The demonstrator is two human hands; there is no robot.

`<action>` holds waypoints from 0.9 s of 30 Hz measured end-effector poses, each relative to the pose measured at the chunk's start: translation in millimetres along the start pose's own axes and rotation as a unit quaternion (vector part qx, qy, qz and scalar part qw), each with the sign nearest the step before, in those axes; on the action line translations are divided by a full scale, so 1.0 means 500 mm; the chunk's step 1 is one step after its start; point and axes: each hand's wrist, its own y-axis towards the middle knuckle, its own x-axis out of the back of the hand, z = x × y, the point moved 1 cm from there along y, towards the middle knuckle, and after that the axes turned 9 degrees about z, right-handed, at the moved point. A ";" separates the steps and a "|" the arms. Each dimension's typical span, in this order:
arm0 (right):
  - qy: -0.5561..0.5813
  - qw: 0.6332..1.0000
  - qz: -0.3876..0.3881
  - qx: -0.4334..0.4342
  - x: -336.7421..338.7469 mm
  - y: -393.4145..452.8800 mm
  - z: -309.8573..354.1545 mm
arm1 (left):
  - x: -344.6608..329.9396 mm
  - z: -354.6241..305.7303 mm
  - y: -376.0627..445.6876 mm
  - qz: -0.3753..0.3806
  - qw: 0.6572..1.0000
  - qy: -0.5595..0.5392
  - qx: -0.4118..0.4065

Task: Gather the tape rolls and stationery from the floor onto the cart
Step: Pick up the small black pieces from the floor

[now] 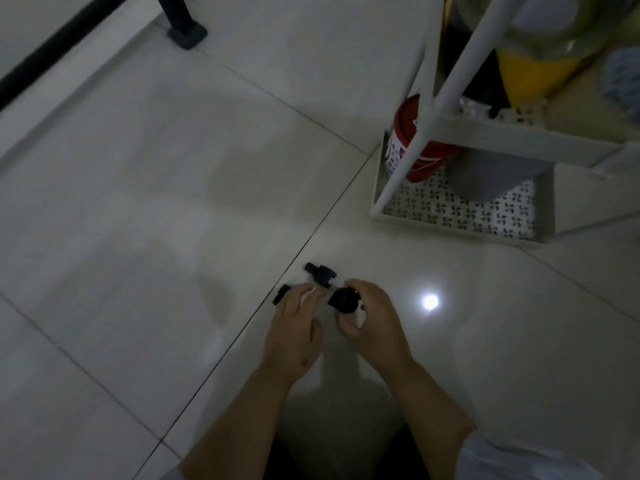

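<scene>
Both hands are low over the white tiled floor. My right hand [372,320] grips a round black tape roll [343,300] between thumb and fingers. My left hand [294,327] reaches down with its fingers spread over small black stationery pieces; one black clip [320,273] lies just beyond the fingertips and another black piece [281,293] pokes out at its left. Whether the left fingers pinch anything is hidden. The white cart [460,223] stands to the upper right, with a perforated bottom tray.
On the cart's bottom tray stand a red and white canister [424,147] and a grey object [491,174]. Yellow items [533,71] fill the upper shelf. A black furniture leg [185,27] stands at the top left. A bright light spot [430,301] reflects off the tile.
</scene>
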 end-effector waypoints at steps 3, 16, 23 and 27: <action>-0.031 0.998 -0.047 0.020 0.068 0.031 0.029 | 0.022 -0.053 0.032 -0.038 0.998 -0.005 -0.054; -0.174 0.934 -0.271 0.151 0.354 0.088 0.158 | 0.178 -0.365 0.151 -0.175 0.949 -0.005 -0.263; -0.143 0.944 -0.266 0.132 0.387 0.144 0.166 | 0.189 -0.400 0.161 -0.210 0.941 0.059 -0.259; -0.147 0.945 -0.264 0.121 0.384 0.159 0.169 | 0.173 -0.390 0.152 -0.186 0.952 0.044 -0.238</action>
